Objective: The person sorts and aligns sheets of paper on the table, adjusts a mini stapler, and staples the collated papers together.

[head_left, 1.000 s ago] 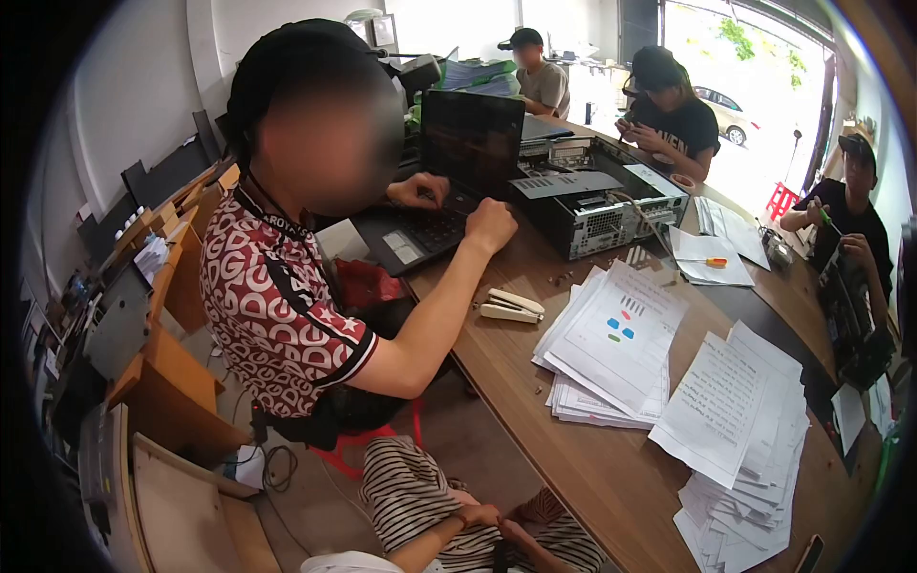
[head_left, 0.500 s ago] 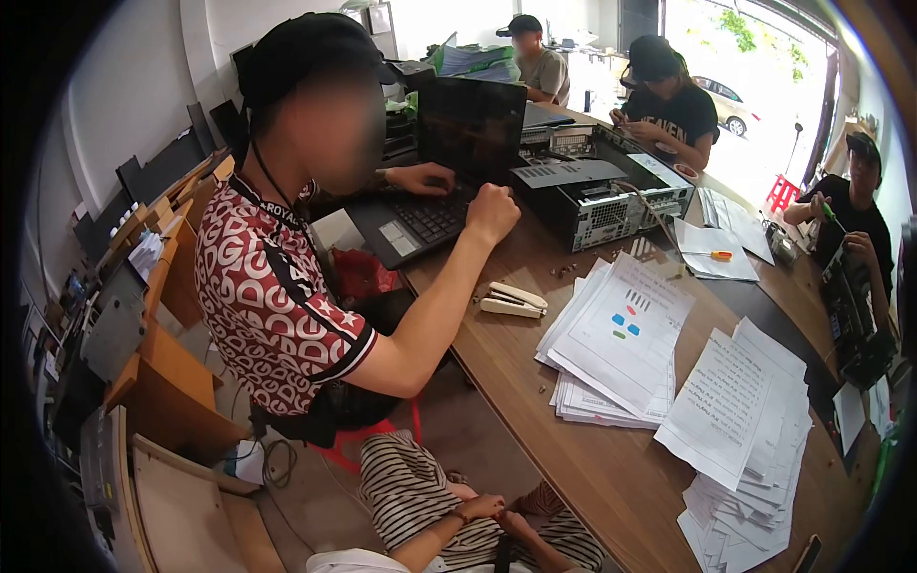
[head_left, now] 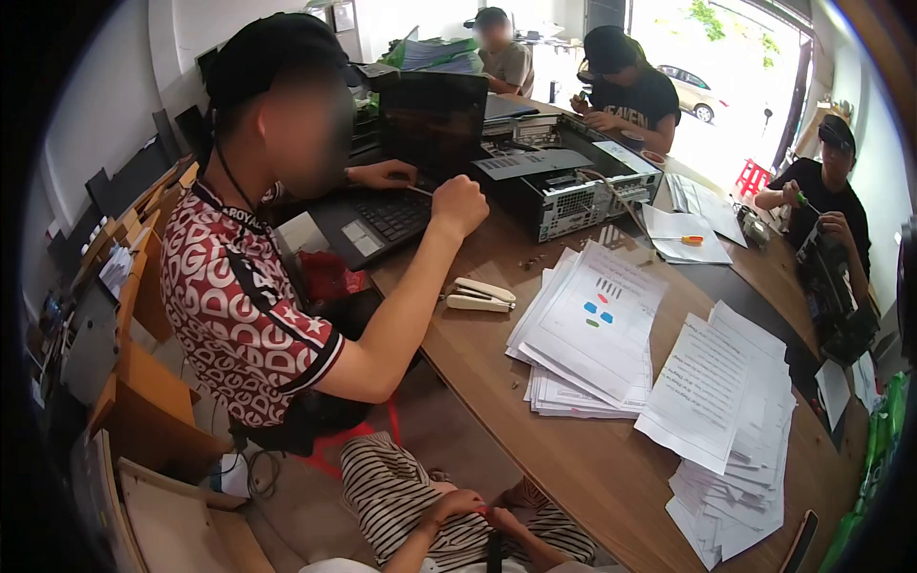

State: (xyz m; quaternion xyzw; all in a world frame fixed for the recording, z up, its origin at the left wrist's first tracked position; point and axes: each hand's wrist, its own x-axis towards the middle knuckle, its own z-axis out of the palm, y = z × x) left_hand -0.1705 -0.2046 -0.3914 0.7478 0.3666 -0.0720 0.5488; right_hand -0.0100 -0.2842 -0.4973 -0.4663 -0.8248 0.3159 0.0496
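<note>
"Pale walls (head_left: 105, 105) close off the room's left side, and a long wooden table (head_left: 573, 444) stretches back toward a bright doorway (head_left: 721, 48). What is furthest left?"

"Wooden furniture (head_left: 153, 420), with dark panels (head_left: 124, 181) propped behind it. Next sits a co-worker in a patterned shirt (head_left: 244, 296), at an opened laptop (head_left: 382, 217). That person's far hand (head_left: 385, 174) is by the keyboard; the near hand (head_left: 463, 207) is raised, fingers curled, and I can't tell if it grips anything."

"And the wearer's own hands?"

"Below the table edge, in the lap. The left hand (head_left: 458, 504) and right hand (head_left: 501, 520) come together over the striped trousers (head_left: 387, 477), fingers bent inward. A speck of red shows between them, too small to name, so I can't tell whether they hold something."

"So the trousers lie right under both. What's on the tabletop?"

"A cream stapler (head_left: 480, 294) near the edge, a computer case (head_left: 583, 205) further back, then a stack of printed sheets (head_left: 573, 334) and a looser pile of papers (head_left: 721, 392). A small screwdriver (head_left: 693, 240) lies on paper beyond, and a phone (head_left: 800, 544) by the near end."

"Anyone far right?"

"Someone in black (head_left: 798, 175), holding a green-handled tool (head_left: 800, 199) at a dark unit (head_left: 836, 296)."
</note>
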